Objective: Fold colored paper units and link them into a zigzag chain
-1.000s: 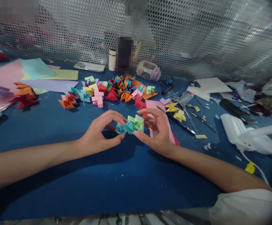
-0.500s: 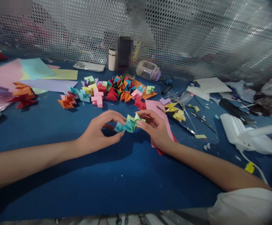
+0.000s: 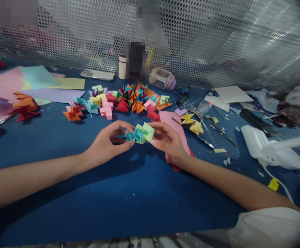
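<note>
A folded paper piece (image 3: 140,134), turquoise on the left and pale green on the right, is held between my hands above the blue table (image 3: 129,206). My left hand (image 3: 115,139) pinches the turquoise end with thumb and fingers. On the pale green end, the thumb and fingertips of my right hand (image 3: 168,139) are closed. Just beyond lie several folded paper pieces in many colours, among them a pink one (image 3: 106,109) and an orange one (image 3: 73,113). Under my right forearm and wrist rests a pink paper sheet (image 3: 174,127).
Coloured sheets (image 3: 40,77) and a phone (image 3: 98,74) lie at the back left. A clear jar (image 3: 161,78) lies on its side near the perforated metal screen (image 3: 204,44). To the right are a cutter (image 3: 199,137), tweezers-like tool (image 3: 223,134) and white lamp (image 3: 274,148).
The folded paper piece has been turned in my fingers, so the pale green end shows a broader flat face. Both hands stay in nearly the same place.
</note>
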Demonstrator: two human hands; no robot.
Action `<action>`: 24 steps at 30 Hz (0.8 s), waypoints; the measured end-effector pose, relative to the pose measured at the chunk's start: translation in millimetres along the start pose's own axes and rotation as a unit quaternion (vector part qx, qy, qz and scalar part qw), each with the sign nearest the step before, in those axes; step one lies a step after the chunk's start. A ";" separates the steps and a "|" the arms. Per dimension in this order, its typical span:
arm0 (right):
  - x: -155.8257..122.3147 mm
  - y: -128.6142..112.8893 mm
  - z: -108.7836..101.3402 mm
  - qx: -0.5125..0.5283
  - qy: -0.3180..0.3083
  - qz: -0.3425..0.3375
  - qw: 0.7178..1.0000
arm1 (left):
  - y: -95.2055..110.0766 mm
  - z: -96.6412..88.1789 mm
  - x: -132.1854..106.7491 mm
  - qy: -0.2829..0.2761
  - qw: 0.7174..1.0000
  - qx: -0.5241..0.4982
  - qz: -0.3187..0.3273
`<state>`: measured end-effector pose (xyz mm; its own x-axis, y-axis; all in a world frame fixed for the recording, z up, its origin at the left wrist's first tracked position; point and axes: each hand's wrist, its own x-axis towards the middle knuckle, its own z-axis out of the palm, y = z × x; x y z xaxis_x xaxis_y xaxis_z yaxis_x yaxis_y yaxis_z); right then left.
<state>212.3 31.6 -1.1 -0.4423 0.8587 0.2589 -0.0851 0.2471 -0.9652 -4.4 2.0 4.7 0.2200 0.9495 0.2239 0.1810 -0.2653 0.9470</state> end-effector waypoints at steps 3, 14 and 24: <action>0.8 -1.2 1.1 -0.005 -0.004 -0.008 1.000 | -0.6 0.6 -0.9 -0.004 1.000 -0.016 -0.001; 5.0 -1.1 10.0 -0.045 0.005 0.026 0.999 | -4.0 2.3 -2.9 -0.124 0.987 -0.086 0.051; -1.9 -8.6 18.8 -0.221 -0.015 -0.043 0.974 | -5.4 1.2 -4.0 -0.164 0.981 -0.035 0.102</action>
<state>197.1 19.4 6.0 -0.4765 0.8143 0.3315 0.2660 0.4929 -0.8284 -5.1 -0.5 -1.5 0.5429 0.7702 0.3347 0.0376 -0.4205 0.9065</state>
